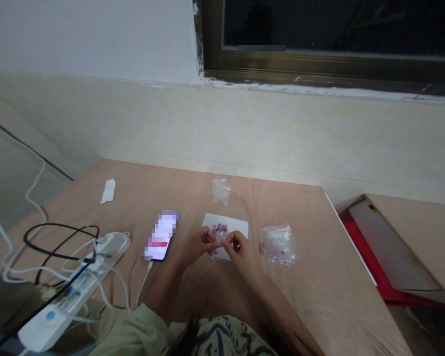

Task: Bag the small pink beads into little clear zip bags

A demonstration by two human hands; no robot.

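Over a white sheet of paper (241, 225), my left hand (204, 240) and my right hand (240, 248) meet with pinched fingertips. Between them is a small clear plastic bag (220, 237), gripped from both sides. Several small pinkish-red pieces (219, 227) lie on the paper just beyond my fingers; they are too small to name. Beside my right hand rests a pile of clear zip bags (280, 244), some with reddish bits inside. Further back on the table sits another little stack of clear bags (221, 191).
A lit phone (162, 235) on a charging cable lies left of my left hand. A white power strip (81, 284) with tangled cords fills the near left of the wooden table (319, 282). At the back left is a scrap of white paper (108, 191).
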